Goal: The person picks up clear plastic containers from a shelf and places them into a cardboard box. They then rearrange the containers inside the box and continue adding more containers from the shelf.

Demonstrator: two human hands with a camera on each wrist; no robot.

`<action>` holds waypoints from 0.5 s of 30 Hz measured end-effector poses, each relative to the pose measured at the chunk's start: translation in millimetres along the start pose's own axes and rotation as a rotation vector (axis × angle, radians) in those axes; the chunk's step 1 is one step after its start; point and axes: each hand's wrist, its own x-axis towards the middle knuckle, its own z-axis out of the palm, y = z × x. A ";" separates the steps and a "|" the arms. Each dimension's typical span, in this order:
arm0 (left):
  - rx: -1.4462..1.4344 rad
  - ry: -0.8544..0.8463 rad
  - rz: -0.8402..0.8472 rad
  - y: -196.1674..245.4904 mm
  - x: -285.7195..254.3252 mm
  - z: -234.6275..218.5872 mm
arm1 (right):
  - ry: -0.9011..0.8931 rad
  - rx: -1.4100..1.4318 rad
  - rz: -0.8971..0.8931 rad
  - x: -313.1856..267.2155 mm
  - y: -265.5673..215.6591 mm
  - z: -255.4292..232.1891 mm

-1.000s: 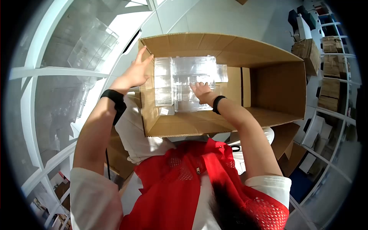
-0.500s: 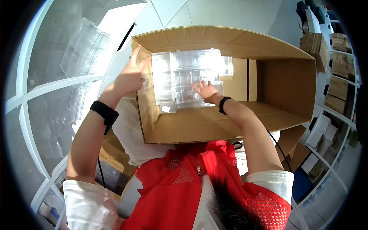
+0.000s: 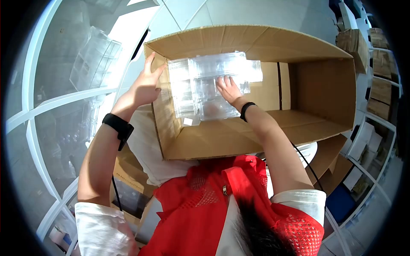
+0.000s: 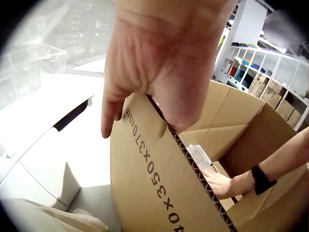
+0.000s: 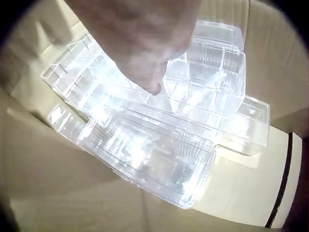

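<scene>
A big open cardboard box [image 3: 213, 141] lies in front of me. Several clear plastic organizers [image 3: 205, 98] are stacked in its left part. My left hand [image 3: 147, 83] holds the box's left wall at the rim, thumb inside and fingers along the outside; the left wrist view shows the cardboard edge [image 4: 159, 179] running between thumb and fingers. My right hand [image 3: 225, 83] reaches into the box with straight fingers laid on top of the clear stack. In the right wrist view a fingertip [image 5: 154, 88] touches the clear organizers [image 5: 159, 150]. The right hand [image 4: 222, 181] also shows beside a clear piece [image 4: 199, 155].
Clear plastic racks [image 3: 92, 55] stand on the white surface left of the box. Shelves with small cardboard boxes [image 3: 380, 77] line the right side. Flat cardboard [image 3: 128, 170] lies under the box near my body. The box's right half shows bare cardboard floor [image 3: 307, 121].
My right hand has slid farther away across the top of the clear organizers. The left hand has stayed on the box's left wall. The box sits slightly higher in view.
</scene>
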 end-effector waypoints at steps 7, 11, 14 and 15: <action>0.020 -0.068 -0.126 9.4 4.4 -2.6 | -0.282 0.247 0.018 24.5 13.9 -40.7; 0.090 -0.029 -0.083 -13.7 8.4 14.2 | -0.515 0.457 0.082 45.6 24.9 -78.5; 0.129 -0.167 -0.241 11.9 -2.4 -7.9 | -0.401 0.523 0.053 46.6 41.5 -127.5; 0.148 -0.191 -0.276 17.7 -8.2 -15.2 | -0.380 0.552 0.040 45.4 50.8 -147.6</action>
